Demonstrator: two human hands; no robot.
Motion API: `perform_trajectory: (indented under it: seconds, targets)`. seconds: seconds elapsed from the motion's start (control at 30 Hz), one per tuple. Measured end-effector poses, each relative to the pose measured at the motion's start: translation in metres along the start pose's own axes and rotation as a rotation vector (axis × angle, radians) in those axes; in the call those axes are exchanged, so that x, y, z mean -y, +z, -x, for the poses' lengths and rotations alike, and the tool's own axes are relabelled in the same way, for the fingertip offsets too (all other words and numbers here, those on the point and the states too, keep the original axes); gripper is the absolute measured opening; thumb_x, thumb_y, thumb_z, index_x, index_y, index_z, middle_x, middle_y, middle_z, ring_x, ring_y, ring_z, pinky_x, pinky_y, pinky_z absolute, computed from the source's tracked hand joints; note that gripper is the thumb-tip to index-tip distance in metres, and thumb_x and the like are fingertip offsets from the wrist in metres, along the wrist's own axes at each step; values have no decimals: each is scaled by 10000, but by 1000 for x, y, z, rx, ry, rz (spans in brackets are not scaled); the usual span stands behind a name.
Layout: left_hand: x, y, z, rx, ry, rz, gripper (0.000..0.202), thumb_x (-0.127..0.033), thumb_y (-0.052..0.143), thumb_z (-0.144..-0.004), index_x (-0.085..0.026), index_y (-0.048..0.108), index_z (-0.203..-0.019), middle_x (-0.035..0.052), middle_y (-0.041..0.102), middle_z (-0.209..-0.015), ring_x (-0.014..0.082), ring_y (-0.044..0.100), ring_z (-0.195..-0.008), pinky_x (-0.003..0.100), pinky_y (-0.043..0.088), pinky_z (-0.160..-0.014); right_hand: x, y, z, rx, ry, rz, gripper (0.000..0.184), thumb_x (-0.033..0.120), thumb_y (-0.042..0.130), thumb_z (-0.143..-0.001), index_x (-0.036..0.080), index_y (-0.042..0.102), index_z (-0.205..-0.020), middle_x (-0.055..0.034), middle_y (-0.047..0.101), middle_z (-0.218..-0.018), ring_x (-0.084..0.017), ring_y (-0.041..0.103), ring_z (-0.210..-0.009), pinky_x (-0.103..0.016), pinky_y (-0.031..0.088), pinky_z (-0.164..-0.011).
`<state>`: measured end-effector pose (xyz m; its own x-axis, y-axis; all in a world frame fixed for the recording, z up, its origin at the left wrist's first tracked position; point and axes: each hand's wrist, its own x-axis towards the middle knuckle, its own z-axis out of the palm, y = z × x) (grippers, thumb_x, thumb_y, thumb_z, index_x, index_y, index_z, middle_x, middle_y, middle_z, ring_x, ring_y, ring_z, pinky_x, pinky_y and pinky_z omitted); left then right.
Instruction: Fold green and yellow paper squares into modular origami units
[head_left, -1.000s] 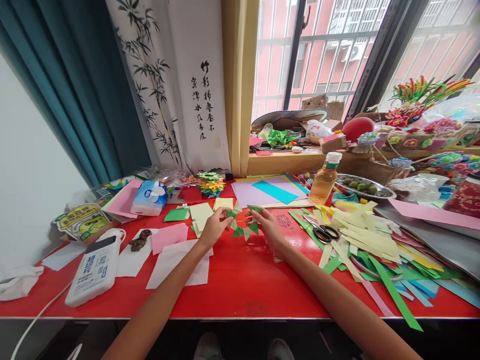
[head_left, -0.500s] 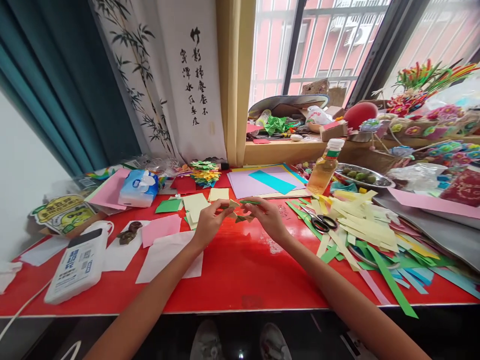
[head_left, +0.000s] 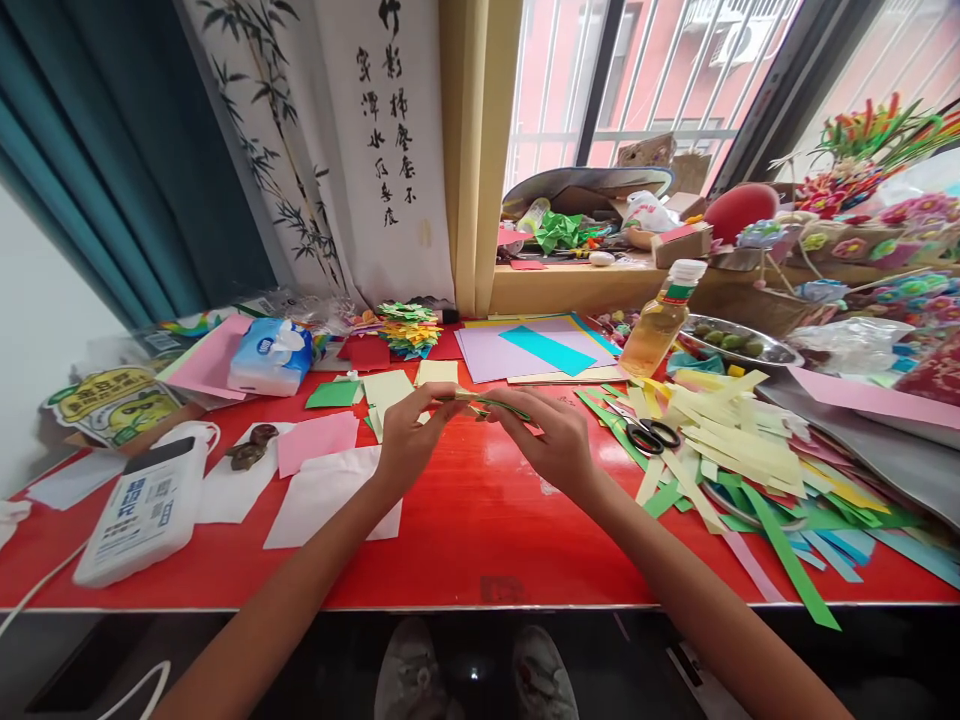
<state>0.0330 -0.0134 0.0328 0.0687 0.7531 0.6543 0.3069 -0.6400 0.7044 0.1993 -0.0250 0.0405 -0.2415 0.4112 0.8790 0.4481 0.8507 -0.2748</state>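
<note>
Both of my hands hold a folded green and pale yellow paper piece above the red table. My left hand pinches its left end with fingers closed. My right hand grips the right end, fingers curled. The piece is lifted off the table and seen nearly edge-on. Pale yellow paper squares lie just behind my left hand.
Scissors lie among green and yellow paper strips at right. A bottle, a purple and blue paper stack, a folded paper pile, a tissue pack and a white power bank stand around.
The green and yellow piece lay flat on the table under my fingers; both hands have gathered it and lifted it toward me. The view has tilted slightly down.
</note>
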Motion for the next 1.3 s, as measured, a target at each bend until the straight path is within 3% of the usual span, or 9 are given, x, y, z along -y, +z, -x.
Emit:
perform_trajectory:
  seconds: [0.17, 0.37, 0.93, 1.03, 1.3]
  targets:
    - [-8, -1, 2, -74, 132, -18, 101, -263, 568, -774, -187, 606, -827, -18, 647, -778, 95, 592, -712, 203, 486, -654, 4, -5, -1, -42, -121, 44, 269, 116, 509, -809, 236, 567, -1043, -6, 671, -827, -109, 621, -714, -224, 505, -649]
    - [-10, -5, 2, -37, 252, -4, 101, -161, 563, -775, -185, 612, -859, -3, 646, -804, 110, 597, -765, 217, 484, -667, 4, -6, 0, -62, -214, 52, 324, 81, 532, -782, 224, 561, -1071, -11, 673, -859, -112, 627, -735, -230, 522, -660]
    - [-9, -4, 1, -10, 269, 27, 113, -162, 566, -771, -193, 606, -872, -1, 643, -813, 105, 602, -739, 212, 493, -662, 5, -7, 0, -26, -132, 1, 285, 88, 530, -784, 215, 586, -1033, -13, 674, -800, -111, 627, -710, -224, 518, -637]
    - [-8, -5, 0, 34, 225, 17, 107, -188, 556, -780, -196, 602, -876, -7, 641, -815, 98, 606, -716, 201, 487, -658, 6, -6, -1, -3, -33, -48, 216, 113, 520, -796, 200, 609, -973, -11, 673, -783, -108, 633, -686, -212, 514, -608]
    - [1, 0, -3, 125, -123, 65, 188, -338, 542, -775, -184, 629, -839, -4, 632, -759, 112, 560, -674, 198, 441, -597, -7, 2, -2, 153, 503, -398, 204, 306, 473, -828, 158, 606, -873, -24, 629, -685, -124, 617, -600, -256, 512, -567]
